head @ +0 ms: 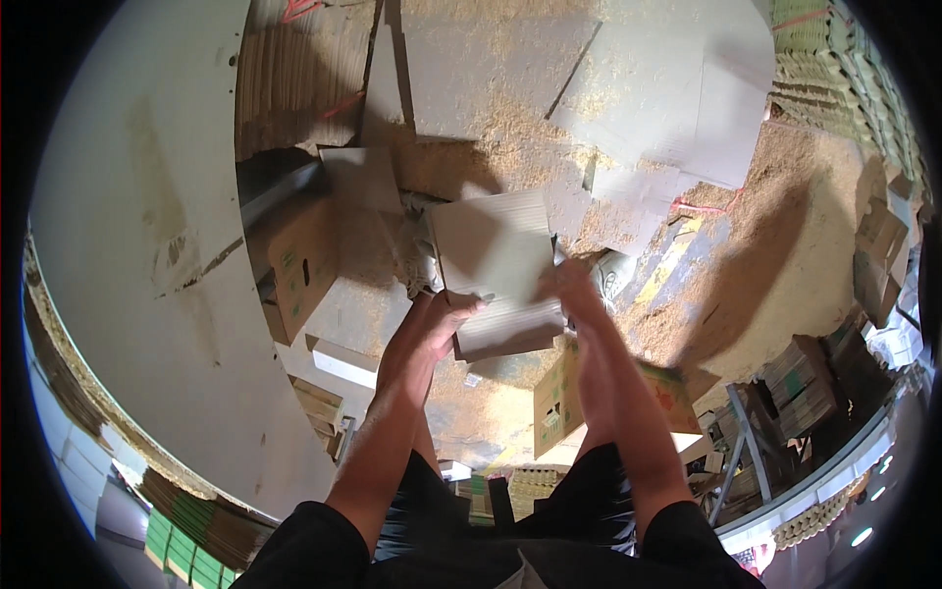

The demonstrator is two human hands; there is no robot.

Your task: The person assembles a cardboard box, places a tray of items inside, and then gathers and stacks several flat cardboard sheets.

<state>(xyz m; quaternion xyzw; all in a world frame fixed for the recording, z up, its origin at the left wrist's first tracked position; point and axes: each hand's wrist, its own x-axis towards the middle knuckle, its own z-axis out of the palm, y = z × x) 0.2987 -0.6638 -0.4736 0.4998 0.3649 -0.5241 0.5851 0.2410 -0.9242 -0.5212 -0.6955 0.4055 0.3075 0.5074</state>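
Note:
Cardboard sheets (500, 258), pale and ridged, lie one over another in front of my legs, between my shoes. My left hand (445, 320) grips their near left edge, thumb on top and fingers underneath. At the right edge is my right hand (570, 283), blurred, with its fingers curled. Something small at its fingertips is too blurred to name, and its hold cannot be made out. My left shoe (418, 272) and right shoe (612, 274) show on either side of the sheets.
A large pale board (147, 221) rises along the left. Printed cardboard boxes stand left (305, 265) and near my right leg (557, 401). Wood shavings (758, 221) cover much of the floor. Flat cardboard (500, 73) lies ahead; stacked egg trays (831, 66) stand far right.

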